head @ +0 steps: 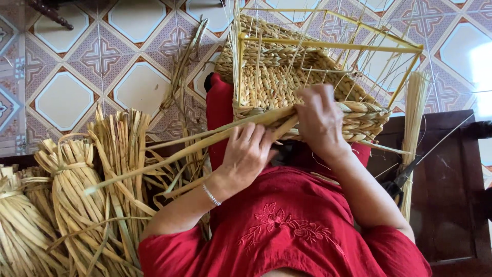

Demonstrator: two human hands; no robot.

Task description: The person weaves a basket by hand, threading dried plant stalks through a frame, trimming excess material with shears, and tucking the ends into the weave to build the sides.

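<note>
Half-woven basket [307, 97] rests on the lap at upper centre of frame, its yellow wire frame [328, 43] tilted toward the weaver, apparently so the working edge faces the hands. Left hand [246, 154], centre frame, fingers curled closed around a flat bundle of reed strands [195, 146] that trails to lower left. Right hand [320, 120] presses against the plaited rim, fingers bent over the strands; grip partly hidden. Tied reed bundles [72, 205] stand lower left, within reach. Scissors [402, 179] lie right.

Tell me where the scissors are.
In the head view, the scissors lie at the right on the dark wooden bench, beside the person's right forearm and an upright straw bundle.
</note>
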